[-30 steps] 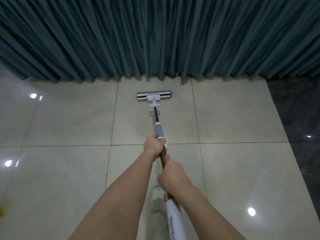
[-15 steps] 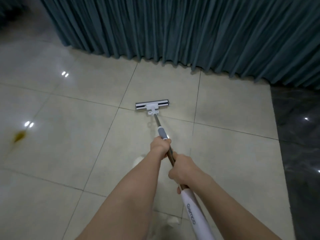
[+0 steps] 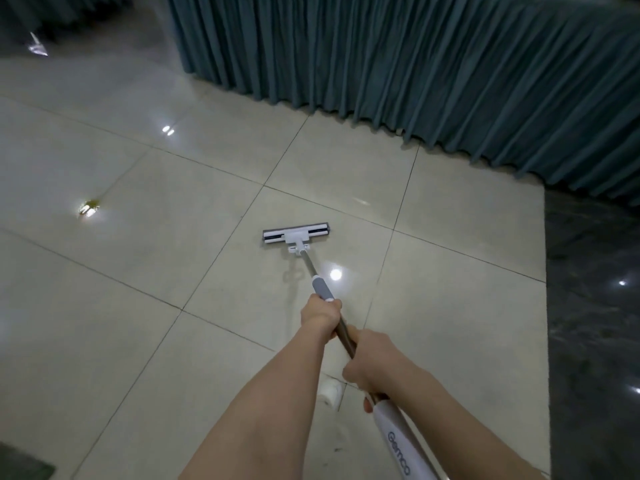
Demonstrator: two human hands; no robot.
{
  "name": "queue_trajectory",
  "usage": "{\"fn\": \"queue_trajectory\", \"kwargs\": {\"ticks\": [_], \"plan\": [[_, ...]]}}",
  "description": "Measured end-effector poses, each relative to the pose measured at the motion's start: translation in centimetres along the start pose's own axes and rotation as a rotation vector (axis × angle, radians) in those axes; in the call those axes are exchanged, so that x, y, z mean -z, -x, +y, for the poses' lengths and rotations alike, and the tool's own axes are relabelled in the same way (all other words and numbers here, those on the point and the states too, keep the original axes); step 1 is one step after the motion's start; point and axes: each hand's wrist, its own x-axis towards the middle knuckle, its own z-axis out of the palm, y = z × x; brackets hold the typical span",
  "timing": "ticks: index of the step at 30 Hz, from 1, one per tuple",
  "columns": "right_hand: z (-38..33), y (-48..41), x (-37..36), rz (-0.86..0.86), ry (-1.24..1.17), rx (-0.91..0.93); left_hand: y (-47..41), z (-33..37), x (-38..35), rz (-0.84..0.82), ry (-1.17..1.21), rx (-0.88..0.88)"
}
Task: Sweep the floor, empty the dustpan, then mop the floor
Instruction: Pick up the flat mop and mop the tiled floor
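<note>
Head view — mop head (image 3: 295,233) is lying flat on the floor (image 3: 138,289), now pulled well back from the curtain (image 3: 381,64). Left hand (image 3: 320,317) and right hand (image 3: 372,362) are gripping the pole (image 3: 344,336), fingers clamping it — mopping is moving leftward.

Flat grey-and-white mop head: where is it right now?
Head view, near centre: the grey-and-white mop head lies flat on the cream floor tiles, ahead of the left hand, well short of the teal pleated curtain.

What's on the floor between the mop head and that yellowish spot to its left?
In the head view, only bare tile and grout lines lie between the mop head and the yellowish spot.
</note>
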Motion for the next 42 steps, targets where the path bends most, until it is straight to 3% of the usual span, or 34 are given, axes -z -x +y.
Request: {"fn": "queue_trajectory", "kwargs": {"ticks": [9,18,30,36,42], "plan": [[3.4,6.4,-5.8,-0.013,0.132,0.127,7.8,-7.3,1.3,0.092,0.026,0.044],[8.9,9.0,-4.5,-0.117,0.301,0.231,12.0,-10.9,-3.0,0.243,0.228,0.128],[19.3,7.1,7.6,-0.165,0.643,0.390,13.1,-7.2,-17.4,0.372,0.546,0.234],[19.8,2.8,11.4,-0.156,0.684,0.377,9.0,-4.0,-19.9,0.392,0.514,0.232],[14.2,-2.2,14.4,-0.179,0.709,0.372,3.9,0.7,-16.9,0.426,0.577,0.239]]}}
